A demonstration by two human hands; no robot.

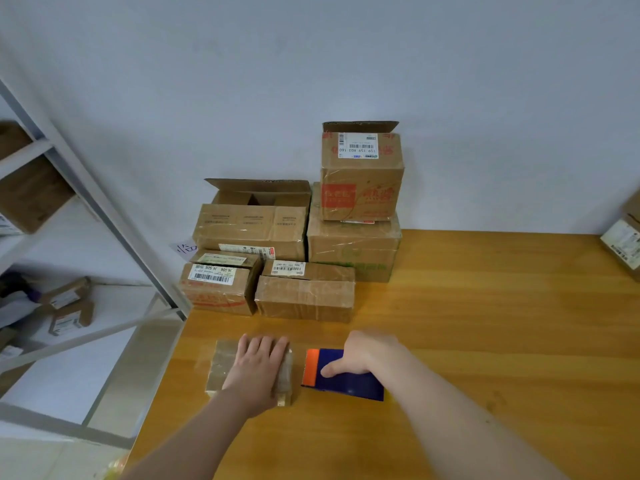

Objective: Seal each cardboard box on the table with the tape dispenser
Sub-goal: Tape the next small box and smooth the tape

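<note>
Left hand (258, 365) flat, fingers straight, pinning box (221, 365) steady; right hand (363, 355) grips dispenser (349, 381) just right of box, likely staged for taping.

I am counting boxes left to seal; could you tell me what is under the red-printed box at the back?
The red-printed box stands on a larger green-printed box on the table. The edge of a label peeks out beneath; the rest of that top is covered.

Grey metal rack (104, 207) left; blurred brown parcels (34, 195), apparently shelved.
</note>
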